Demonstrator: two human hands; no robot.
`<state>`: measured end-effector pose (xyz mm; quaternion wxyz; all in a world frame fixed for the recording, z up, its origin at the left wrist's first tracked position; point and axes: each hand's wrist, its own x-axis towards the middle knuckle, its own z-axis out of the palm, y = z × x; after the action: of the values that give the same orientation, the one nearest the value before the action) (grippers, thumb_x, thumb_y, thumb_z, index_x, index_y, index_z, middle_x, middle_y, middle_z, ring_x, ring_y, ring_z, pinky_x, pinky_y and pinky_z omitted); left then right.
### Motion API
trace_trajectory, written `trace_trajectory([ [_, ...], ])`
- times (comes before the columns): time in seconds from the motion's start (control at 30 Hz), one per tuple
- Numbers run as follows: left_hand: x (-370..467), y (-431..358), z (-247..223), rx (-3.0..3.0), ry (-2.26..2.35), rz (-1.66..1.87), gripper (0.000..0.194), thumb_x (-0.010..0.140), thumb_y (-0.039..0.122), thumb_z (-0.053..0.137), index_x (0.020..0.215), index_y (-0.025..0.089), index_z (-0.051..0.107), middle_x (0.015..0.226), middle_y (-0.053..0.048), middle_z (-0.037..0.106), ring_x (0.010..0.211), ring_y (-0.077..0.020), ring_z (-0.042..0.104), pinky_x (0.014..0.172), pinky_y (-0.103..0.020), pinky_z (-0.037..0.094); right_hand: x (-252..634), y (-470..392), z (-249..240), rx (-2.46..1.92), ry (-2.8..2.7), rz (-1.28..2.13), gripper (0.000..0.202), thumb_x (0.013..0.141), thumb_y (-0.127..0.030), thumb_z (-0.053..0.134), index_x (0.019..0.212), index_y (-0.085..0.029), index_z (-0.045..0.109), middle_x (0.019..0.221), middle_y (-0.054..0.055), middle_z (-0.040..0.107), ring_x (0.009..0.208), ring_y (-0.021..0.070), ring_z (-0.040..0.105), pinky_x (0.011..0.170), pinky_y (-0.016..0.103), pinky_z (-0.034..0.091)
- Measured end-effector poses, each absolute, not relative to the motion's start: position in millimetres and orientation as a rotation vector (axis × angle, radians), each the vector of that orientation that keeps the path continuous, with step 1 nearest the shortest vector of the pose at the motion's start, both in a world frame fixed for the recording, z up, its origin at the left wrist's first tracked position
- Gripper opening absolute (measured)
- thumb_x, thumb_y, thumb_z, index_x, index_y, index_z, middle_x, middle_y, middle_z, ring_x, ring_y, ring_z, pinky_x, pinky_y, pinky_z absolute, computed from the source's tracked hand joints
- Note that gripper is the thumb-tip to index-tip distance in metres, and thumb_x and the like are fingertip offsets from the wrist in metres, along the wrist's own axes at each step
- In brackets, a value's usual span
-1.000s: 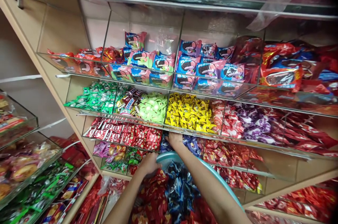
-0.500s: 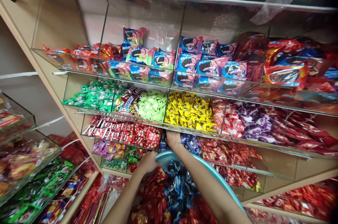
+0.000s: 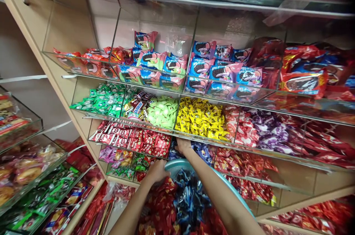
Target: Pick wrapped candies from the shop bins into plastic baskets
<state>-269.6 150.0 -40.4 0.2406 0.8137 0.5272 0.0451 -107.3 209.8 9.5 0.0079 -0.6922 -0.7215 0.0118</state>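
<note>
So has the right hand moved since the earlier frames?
No. The right hand stays in the blue-wrapped sweets bin, just under the yellow sweets; only the camera drifted.

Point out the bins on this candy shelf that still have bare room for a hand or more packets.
The top-row far-left bin is bare behind its red packets. The cookie-pack bin is open above its packs. The lower-right bin shows bare floor past the red sweets. Crowded: the yellow candy bin, and the blue-candy bin where the right hand reaches.
</note>
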Motion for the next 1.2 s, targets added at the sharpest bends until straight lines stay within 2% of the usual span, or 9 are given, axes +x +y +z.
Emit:
trace_trajectory([
  [0.1, -270.1, 150.3, -41.3, 2.235, 1.449, 0.122, 0.027, 0.064, 0.041, 0.060, 0.082, 0.020, 0.061, 0.081, -0.003, 0.066, 0.075, -0.0172, 0.060, 0.056, -0.022, 0.034, -110.1, 211.1, 9.2, -2.208, -2.233, 0.032, 0.074, 0.066, -0.023, 0.061, 0.133, -0.017, 0.032, 0.140, 0.013, 0.029, 0.127, 0.0327, 0.026, 0.104, 0.049, 0.017],
  [0.27, -270.1, 150.0, -41.1, 2.240, 1.455, 0.121, 0.028, 0.064, 0.042, 0.059, 0.082, 0.020, 0.060, 0.083, -0.004, 0.066, 0.076, -0.0177, 0.060, 0.057, -0.022, 0.035, -114.7, 211.9, 12.1, -2.187, -2.257, 0.017, 0.078, 0.063, -0.019, 0.065, 0.134, -0.019, 0.032, 0.140, 0.013, 0.030, 0.127, 0.0332, 0.026, 0.103, 0.048, 0.019],
  [0.33, -269.7, 150.2, -40.7, 2.238, 1.456, 0.127, 0.028, 0.064, 0.042, 0.059, 0.081, 0.021, 0.060, 0.083, -0.004, 0.066, 0.076, -0.0180, 0.060, 0.057, -0.022, 0.035, -115.9, 213.5, 12.3, -2.212, -2.251, 0.030, 0.077, 0.064, -0.020, 0.065, 0.133, -0.020, 0.032, 0.139, 0.015, 0.030, 0.126, 0.0342, 0.027, 0.102, 0.051, 0.020],
  [0.43, -269.2, 150.5, -39.6, 2.240, 1.462, 0.119, 0.027, 0.064, 0.042, 0.059, 0.081, 0.021, 0.060, 0.083, -0.004, 0.067, 0.077, -0.0184, 0.061, 0.058, -0.022, 0.036, -117.9, 216.9, 11.0, -2.352, -2.180, 0.112, 0.073, 0.066, -0.021, 0.063, 0.133, -0.020, 0.033, 0.137, 0.019, 0.032, 0.121, 0.0390, 0.032, 0.092, 0.061, 0.027],
  [0.5, -269.3, 150.4, -38.9, 2.241, 1.466, 0.114, 0.028, 0.064, 0.042, 0.058, 0.081, 0.020, 0.061, 0.083, -0.005, 0.067, 0.077, -0.0185, 0.061, 0.058, -0.022, 0.036, -118.7, 217.9, 10.7, -2.413, -2.145, 0.159, 0.070, 0.067, -0.021, 0.062, 0.132, -0.019, 0.035, 0.136, 0.021, 0.033, 0.119, 0.0404, 0.035, 0.087, 0.063, 0.030],
  [0.7, -270.1, 150.0, -38.1, 2.231, 1.442, 0.128, 0.027, 0.064, 0.040, 0.060, 0.081, 0.020, 0.062, 0.083, -0.004, 0.067, 0.076, -0.0176, 0.061, 0.058, -0.021, 0.036, -112.8, 206.1, 19.0, -2.147, -2.300, -0.010, 0.073, 0.066, -0.017, 0.061, 0.133, -0.020, 0.033, 0.139, 0.015, 0.031, 0.124, 0.0341, 0.030, 0.100, 0.052, 0.023],
  [0.83, -270.0, 150.8, -38.7, 2.222, 1.427, 0.145, 0.026, 0.064, 0.040, 0.060, 0.082, 0.021, 0.062, 0.084, -0.004, 0.067, 0.077, -0.0179, 0.060, 0.060, -0.022, 0.037, -105.0, 196.8, 23.1, -1.987, -2.369, -0.053, 0.072, 0.068, -0.016, 0.058, 0.134, -0.022, 0.030, 0.140, 0.010, 0.031, 0.125, 0.0311, 0.030, 0.103, 0.046, 0.022],
  [1.03, -269.5, 150.5, -40.6, 2.241, 1.427, 0.152, 0.026, 0.064, 0.041, 0.060, 0.082, 0.021, 0.061, 0.085, -0.003, 0.067, 0.078, -0.0175, 0.060, 0.060, -0.022, 0.037, -90.2, 200.3, 14.6, -1.930, -2.329, 0.059, 0.062, 0.074, -0.022, 0.054, 0.133, -0.017, 0.033, 0.140, 0.010, 0.031, 0.127, 0.0269, 0.028, 0.106, 0.040, 0.019],
  [1.2, -269.4, 149.7, -39.9, 2.230, 1.429, 0.152, 0.027, 0.065, 0.041, 0.060, 0.083, 0.020, 0.062, 0.085, -0.004, 0.067, 0.078, -0.0172, 0.060, 0.060, -0.022, 0.037, -78.7, 207.4, 12.3, -1.924, -2.276, 0.179, 0.053, 0.079, -0.029, 0.050, 0.130, -0.020, 0.038, 0.136, 0.007, 0.038, 0.125, 0.0254, 0.032, 0.105, 0.039, 0.022],
])
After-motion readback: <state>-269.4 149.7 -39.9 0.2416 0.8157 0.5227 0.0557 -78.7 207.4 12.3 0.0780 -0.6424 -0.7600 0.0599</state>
